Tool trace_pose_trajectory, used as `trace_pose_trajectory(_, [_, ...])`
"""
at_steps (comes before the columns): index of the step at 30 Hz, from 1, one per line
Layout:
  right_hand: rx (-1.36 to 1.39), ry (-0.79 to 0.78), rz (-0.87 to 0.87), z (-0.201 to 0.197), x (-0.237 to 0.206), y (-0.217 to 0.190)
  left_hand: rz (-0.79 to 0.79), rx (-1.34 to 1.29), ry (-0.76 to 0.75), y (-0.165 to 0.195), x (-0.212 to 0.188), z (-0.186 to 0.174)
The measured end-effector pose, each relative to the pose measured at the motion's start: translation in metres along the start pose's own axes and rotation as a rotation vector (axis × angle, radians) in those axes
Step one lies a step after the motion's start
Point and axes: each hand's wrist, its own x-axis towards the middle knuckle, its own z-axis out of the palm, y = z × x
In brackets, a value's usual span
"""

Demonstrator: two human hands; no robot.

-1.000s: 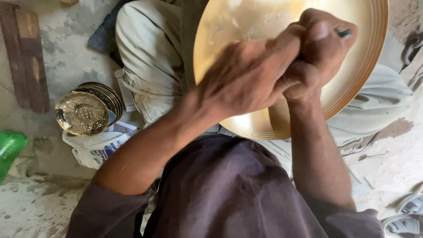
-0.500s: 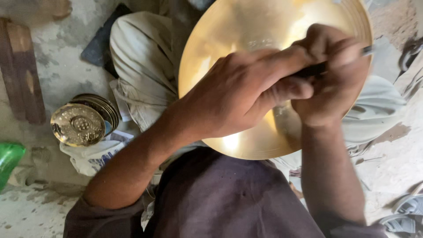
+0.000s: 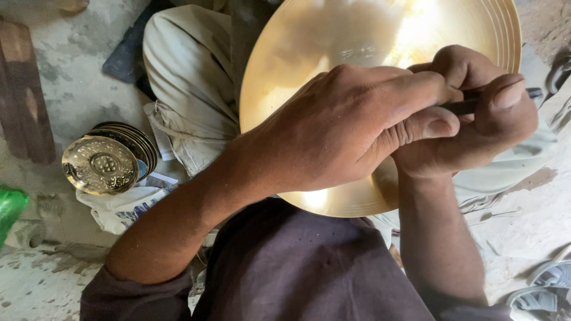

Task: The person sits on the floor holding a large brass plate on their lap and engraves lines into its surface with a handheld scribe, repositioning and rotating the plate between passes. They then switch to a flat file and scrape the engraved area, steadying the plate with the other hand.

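Resting across the person's lap, tilted toward the camera, is a large round brass dish [image 3: 333, 71] with a smooth, shiny hollow and faint rings near its rim; nothing lies inside it apart from the two hands working over its lower right part. The right hand [image 3: 476, 119] is curled tightly shut around a thin dark tool [image 3: 470, 106], whose end pokes out past the thumb toward the right edge of the dish. The left hand [image 3: 345, 128] reaches across from the left and is folded over the right one, its fingers bent and pressed against the right hand's knuckles and the tool's shaft, so both hands clasp together; whether the left fingers truly grip the tool cannot be told. The tool's working tip is hidden behind the hands. On the floor to the left, well apart from the dish, a stack of small embossed brass plates [image 3: 104, 161] sits on a crumpled white cloth [image 3: 119, 208]. A green object [image 3: 9, 211] shows at the left edge, and a dark wooden piece [image 3: 27, 107] lies farther up.
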Motion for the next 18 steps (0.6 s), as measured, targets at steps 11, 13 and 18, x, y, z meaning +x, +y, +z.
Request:
trace_pose_trajectory(11, [-0.265, -0.063, -0.341, 0.011, 0.013, 0.004, 0.002, 0.011, 0.001, 0.0, 0.003, -0.001])
trace_pose_trajectory(13, [-0.296, -0.083, -0.371, 0.011, 0.013, 0.005, 0.01, 0.012, 0.008, 0.0, 0.002, -0.001])
trace_pose_trajectory(18, [-0.166, -0.074, -0.226, 0.01, 0.009, 0.002, -0.022, 0.022, -0.016, 0.001, 0.0, -0.002])
